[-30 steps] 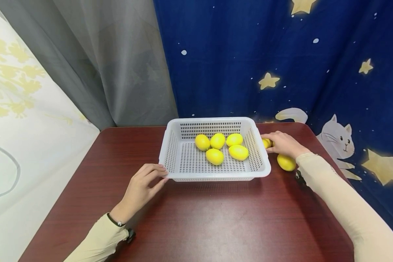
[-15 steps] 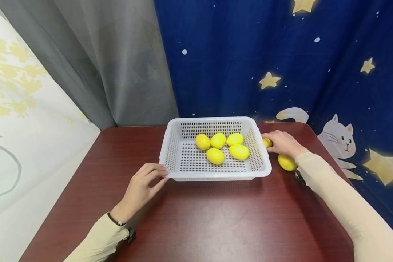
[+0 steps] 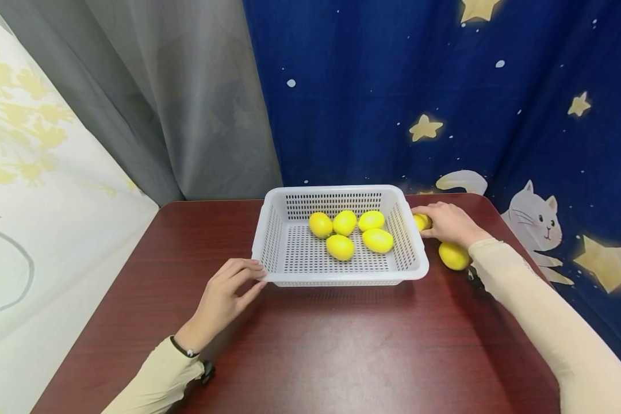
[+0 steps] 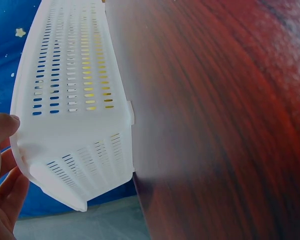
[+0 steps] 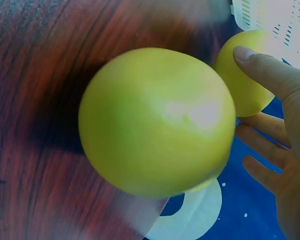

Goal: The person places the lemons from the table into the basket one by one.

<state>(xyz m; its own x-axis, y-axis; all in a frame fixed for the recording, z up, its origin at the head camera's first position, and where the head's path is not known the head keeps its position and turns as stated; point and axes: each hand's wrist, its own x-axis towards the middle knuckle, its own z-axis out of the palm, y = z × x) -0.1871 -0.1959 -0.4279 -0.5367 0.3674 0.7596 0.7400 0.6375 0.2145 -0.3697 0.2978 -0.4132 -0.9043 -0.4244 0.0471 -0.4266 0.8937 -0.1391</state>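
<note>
A white perforated plastic basket (image 3: pixel 341 277) stands on the table with several yellow lemons (image 3: pixel 340 247) inside. My left hand (image 3: pixel 221 300) holds its near left corner; in the left wrist view the thumb lies over the rim (image 4: pixel 21 90) with the other fingers beyond it. Just outside the basket's right end, my right hand (image 3: pixel 451 223) grips another lemon (image 3: pixel 422 222) between thumb and fingers. The right wrist view shows the thumb across this lemon (image 5: pixel 245 82). One more lemon (image 3: pixel 453 257) lies on the table below the right wrist and looms large in the right wrist view.
The dark red wooden table (image 3: pixel 331 345) ends behind the basket at a grey curtain (image 3: pixel 212 115) and a blue star-patterned curtain (image 3: pixel 352 115). A white patterned cloth (image 3: pixel 41 230) hangs along the left side.
My right hand has risen very slightly at the lemon by the basket's right end. The left hand, the basket and the lemons inside stay put.
</note>
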